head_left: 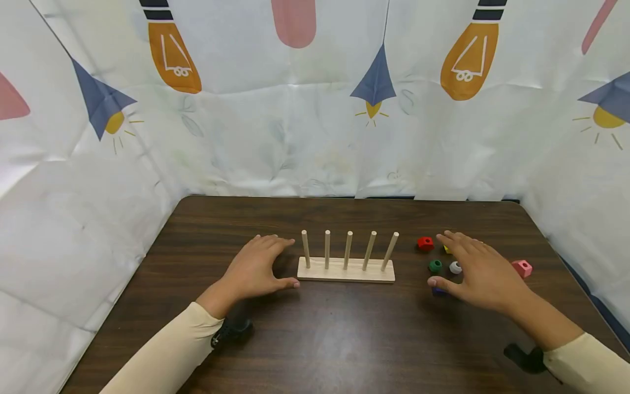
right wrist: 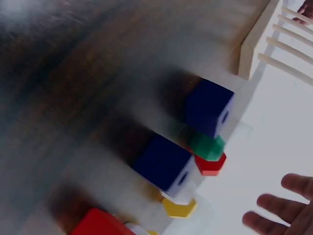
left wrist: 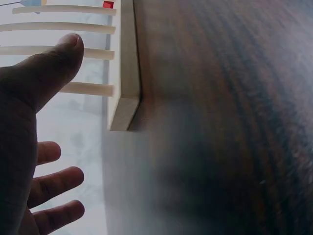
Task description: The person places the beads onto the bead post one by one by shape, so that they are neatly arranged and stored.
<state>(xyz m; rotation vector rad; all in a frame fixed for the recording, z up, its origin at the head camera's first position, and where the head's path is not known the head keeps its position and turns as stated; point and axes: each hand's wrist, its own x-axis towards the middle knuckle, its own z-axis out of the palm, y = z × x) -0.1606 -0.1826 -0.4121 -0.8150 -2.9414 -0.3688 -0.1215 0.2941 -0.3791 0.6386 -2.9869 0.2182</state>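
Observation:
A pale wooden peg rack (head_left: 346,276) with several upright dowels stands mid-table. Beside its left end my left hand (head_left: 253,269) hovers with fingers spread and nothing in the grasp; in the left wrist view its thumb (left wrist: 66,56) overlaps the dowels. My right hand (head_left: 487,276) is held over a scatter of coloured beads, fingers extended and holding nothing. Around it lie a red bead (head_left: 425,244), a green bead (head_left: 435,266), a white bead (head_left: 455,267) and a red cube bead (head_left: 523,268). The right wrist view shows two blue cube beads (right wrist: 210,106); my right hand partly hides a yellow bead (head_left: 447,250).
The dark wood-grain table (head_left: 339,339) has rounded far corners. A white printed curtain (head_left: 295,137) hangs behind it and at both sides. Black wrist straps show at the left cuff (head_left: 231,331) and the right cuff (head_left: 526,358).

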